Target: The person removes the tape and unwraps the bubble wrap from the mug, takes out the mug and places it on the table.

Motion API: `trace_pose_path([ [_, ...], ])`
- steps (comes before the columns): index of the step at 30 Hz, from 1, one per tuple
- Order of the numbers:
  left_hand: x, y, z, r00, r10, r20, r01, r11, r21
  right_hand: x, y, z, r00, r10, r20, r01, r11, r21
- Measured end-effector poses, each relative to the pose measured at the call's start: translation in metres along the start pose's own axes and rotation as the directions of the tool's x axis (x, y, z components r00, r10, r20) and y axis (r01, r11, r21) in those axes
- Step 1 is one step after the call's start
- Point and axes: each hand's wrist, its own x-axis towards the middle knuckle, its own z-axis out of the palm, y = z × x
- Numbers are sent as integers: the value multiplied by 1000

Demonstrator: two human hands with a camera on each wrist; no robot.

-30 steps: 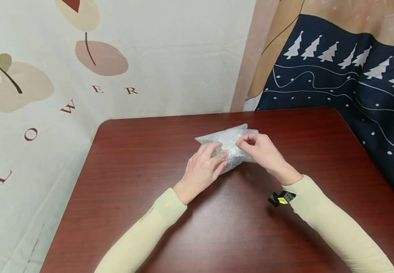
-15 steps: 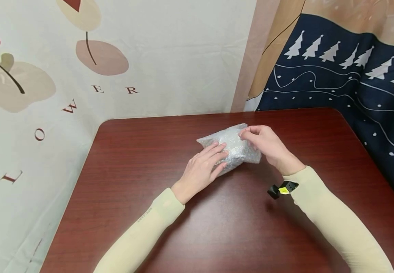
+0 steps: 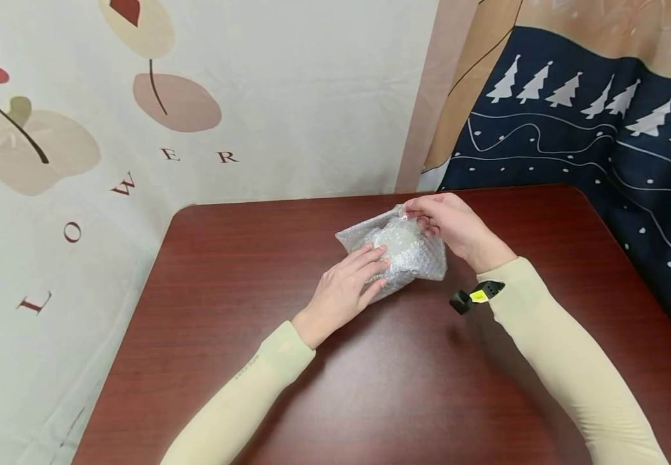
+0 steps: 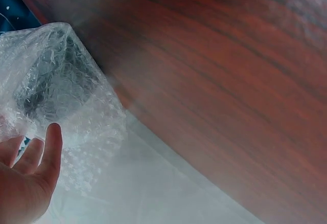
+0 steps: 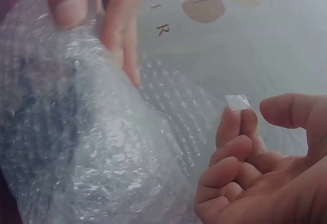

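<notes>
A bubble wrap package lies on the table, something dark showing through it in the wrist views. My left hand rests on its left side with spread, relaxed fingers, seen lower left in the left wrist view. My right hand is at the package's upper right edge. In the right wrist view a small piece of clear tape is at two fingertips of the right hand, while the thumb stands apart and the other fingers curl. Behind the tape spreads a thin bubble wrap flap.
The brown wooden table reaches a pale printed wall cloth at the back. A dark blue cloth with white trees hangs at the right. A black wrist camera sits under the right wrist.
My right hand has moved up and away from the package's middle to its upper edge. The wrap's upper edge now bends up by that hand. My left hand stays put.
</notes>
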Motion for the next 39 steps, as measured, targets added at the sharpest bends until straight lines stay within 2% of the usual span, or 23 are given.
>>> trace_pose_path([
  [4,0,1,0,1000,-6,7,6,1000,-6,2,-1,0,1000,10,8,-10,1000,23],
  [17,-1,1,0,1000,-19,15,19,1000,-5,0,-9,5,998,5,-60,-16,982,-189],
  [20,-1,2,0,1000,-21,15,21,1000,-4,0,-14,5,997,0,-71,-10,990,-140],
  [23,-1,2,0,1000,-20,12,20,1000,-2,0,-17,5,998,-8,-57,7,1000,-15],
  [26,-1,3,-1,1000,-14,12,14,1000,-1,0,-22,3,998,-21,-53,26,994,108],
  [30,-1,2,0,1000,-12,14,12,1000,1,0,-28,1,996,-55,-76,65,989,130],
  [33,-1,0,0,1000,-12,10,12,1000,2,0,-30,-1,992,-85,-90,89,995,44],
  [35,-1,-1,1,1000,-13,7,13,1000,0,0,-28,-2,988,-120,-94,112,990,-83],
  [37,-1,-1,1,1000,-14,7,14,1000,0,3,-19,-4,979,-178,-102,145,951,-272],
  [39,-2,-1,0,1000,-17,12,17,1000,-1,4,-7,-6,968,-229,-107,157,877,-455],
])
